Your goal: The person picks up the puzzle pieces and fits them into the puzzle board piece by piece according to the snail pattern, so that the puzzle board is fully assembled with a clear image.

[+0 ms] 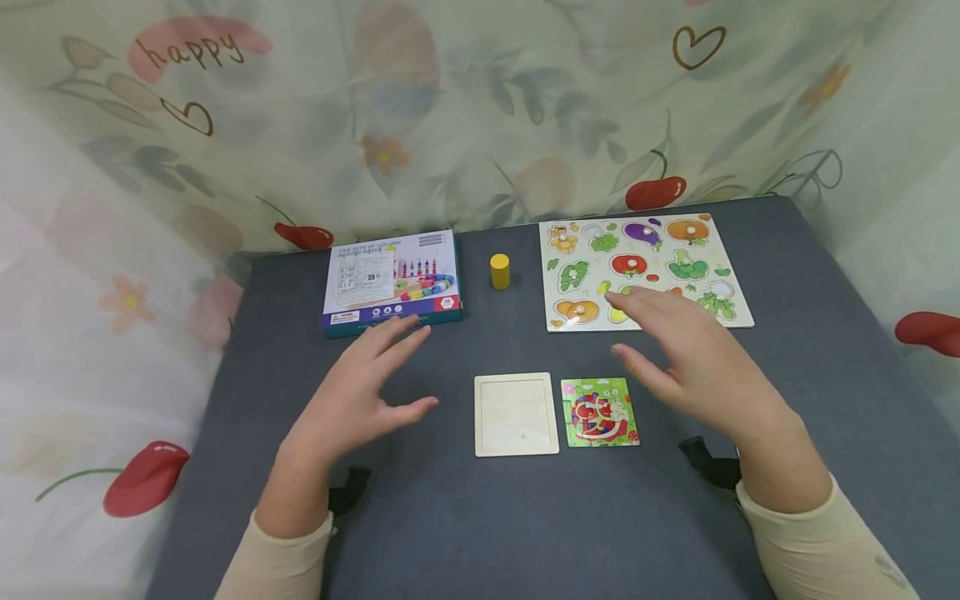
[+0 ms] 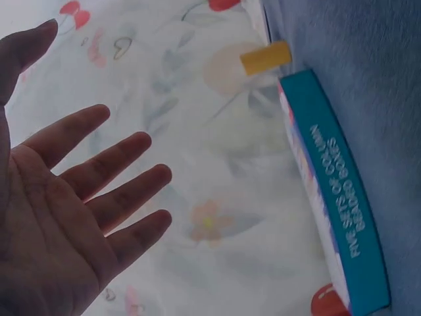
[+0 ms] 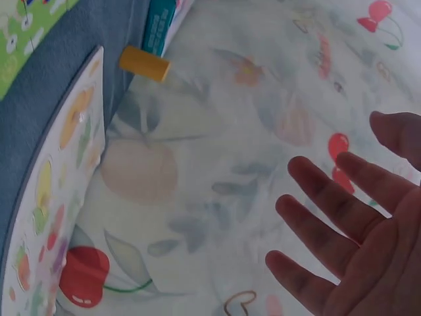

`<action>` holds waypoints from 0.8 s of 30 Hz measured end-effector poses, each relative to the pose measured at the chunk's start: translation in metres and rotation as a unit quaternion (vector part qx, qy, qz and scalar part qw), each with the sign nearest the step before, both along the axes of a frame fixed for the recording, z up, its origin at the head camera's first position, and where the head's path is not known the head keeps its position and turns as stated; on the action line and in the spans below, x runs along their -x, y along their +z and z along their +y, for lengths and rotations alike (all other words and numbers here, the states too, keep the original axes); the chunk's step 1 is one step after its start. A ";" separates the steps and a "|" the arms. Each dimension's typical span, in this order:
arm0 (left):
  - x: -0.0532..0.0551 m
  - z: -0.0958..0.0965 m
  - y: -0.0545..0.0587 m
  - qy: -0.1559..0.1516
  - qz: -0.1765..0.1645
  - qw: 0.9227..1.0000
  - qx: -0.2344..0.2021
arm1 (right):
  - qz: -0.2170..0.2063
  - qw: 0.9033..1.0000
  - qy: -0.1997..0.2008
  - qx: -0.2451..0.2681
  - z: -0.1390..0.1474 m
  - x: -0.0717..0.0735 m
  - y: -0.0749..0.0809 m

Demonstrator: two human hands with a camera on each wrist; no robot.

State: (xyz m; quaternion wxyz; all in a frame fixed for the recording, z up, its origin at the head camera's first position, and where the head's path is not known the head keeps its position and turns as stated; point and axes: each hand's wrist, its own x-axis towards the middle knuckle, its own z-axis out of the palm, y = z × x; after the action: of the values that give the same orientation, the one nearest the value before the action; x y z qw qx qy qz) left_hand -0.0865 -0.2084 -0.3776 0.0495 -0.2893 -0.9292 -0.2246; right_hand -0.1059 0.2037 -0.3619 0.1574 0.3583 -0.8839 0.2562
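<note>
My left hand [image 1: 363, 396] hovers with fingers spread and holds nothing, just in front of a flat boxed bead set [image 1: 397, 279]. On the other side, my right hand [image 1: 693, 367] is held up, fingers extended, in front of a white vegetable puzzle board [image 1: 585, 267] and partly hiding it. Between the hands lie a square wooden tray [image 1: 516, 415] with a raised rim and, to its right, a small green jigsaw picture [image 1: 600, 412] of a red snail-like figure. The left wrist view shows the left hand's open palm [image 2: 52, 217]; the right wrist view shows the right fingers [image 3: 329, 243] apart.
A yellow cylinder [image 1: 499, 272] stands at the back between the box and the board. The dark grey cloth-covered table [image 1: 465, 525] meets a patterned curtain [image 1: 465, 108] at its far edge. A black strap piece [image 1: 708, 462] shows by the right wrist.
</note>
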 end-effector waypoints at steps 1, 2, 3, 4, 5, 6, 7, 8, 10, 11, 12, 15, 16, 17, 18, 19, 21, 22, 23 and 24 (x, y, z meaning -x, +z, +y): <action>0.000 0.002 -0.001 -0.001 -0.006 1.000 0.004 | 0.000 1.000 0.006 -0.001 -0.002 0.001 -0.002; 0.000 0.004 -0.003 0.000 -0.012 1.000 0.006 | 0.000 1.000 0.011 -0.004 -0.004 0.002 -0.005; 0.001 0.005 -0.004 0.000 -0.020 1.000 0.009 | -0.002 1.000 0.015 -0.007 -0.006 0.002 -0.007; 0.001 0.007 -0.005 0.001 -0.029 1.000 0.012 | -0.004 1.000 0.018 -0.011 -0.008 0.003 -0.009; 0.001 0.009 -0.007 0.002 -0.038 0.999 0.015 | -0.008 1.000 0.020 -0.015 -0.010 0.004 -0.012; 0.002 0.010 -0.009 0.004 -0.047 0.999 0.018 | -0.013 0.999 0.022 -0.020 -0.012 0.004 -0.014; 0.002 0.011 -0.010 0.007 -0.057 0.998 0.019 | -0.021 0.999 0.024 -0.025 -0.014 0.005 -0.016; 0.003 0.013 -0.012 0.010 -0.067 0.998 0.020 | -0.030 0.999 0.025 -0.030 -0.015 0.005 -0.018; 0.004 0.015 -0.017 0.016 -0.090 0.996 0.025 | -0.052 0.997 0.025 -0.041 -0.019 0.006 -0.023; 0.004 0.017 -0.019 0.020 -0.104 0.994 0.027 | -0.066 0.996 0.025 -0.046 -0.021 0.007 -0.025; 0.004 0.019 -0.022 0.022 -0.120 0.992 0.030 | -0.081 0.995 0.023 -0.051 -0.023 0.007 -0.028; 0.006 0.026 -0.031 0.027 -0.174 0.983 0.045 | -0.132 0.989 0.010 -0.067 -0.027 0.009 -0.036; 0.006 0.028 -0.033 0.028 -0.193 0.980 0.049 | -0.149 0.986 0.004 -0.071 -0.029 0.010 -0.039; 0.006 0.031 -0.036 0.028 -0.209 0.976 0.055 | -0.165 0.983 -0.001 -0.076 -0.030 0.010 -0.042; 0.006 0.033 -0.039 0.028 -0.222 0.973 0.060 | -0.182 0.980 -0.007 -0.081 -0.031 0.011 -0.045; 0.007 0.036 -0.042 0.027 -0.233 0.970 0.065 | -0.197 0.977 -0.010 -0.085 -0.033 0.012 -0.047; 0.007 0.041 -0.046 0.023 -0.244 0.967 0.075 | -0.226 0.970 -0.018 -0.091 -0.036 0.013 -0.052; 0.007 0.043 -0.049 0.020 -0.247 0.966 0.080 | -0.241 0.966 -0.022 -0.094 -0.037 0.014 -0.055; 0.007 0.045 -0.051 0.019 -0.248 0.964 0.088 | -0.254 0.962 -0.027 -0.097 -0.039 0.015 -0.057; 0.007 0.046 -0.052 0.017 -0.249 0.964 0.095 | -0.269 0.958 -0.032 -0.099 -0.040 0.016 -0.060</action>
State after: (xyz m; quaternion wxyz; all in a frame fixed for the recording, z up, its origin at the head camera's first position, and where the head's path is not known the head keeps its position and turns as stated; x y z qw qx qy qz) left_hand -0.0936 -0.1619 -0.4301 -0.2077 -0.2118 -0.9338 -0.1999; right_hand -0.1221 0.1640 -0.4220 -0.1143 0.2618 -0.9255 0.2488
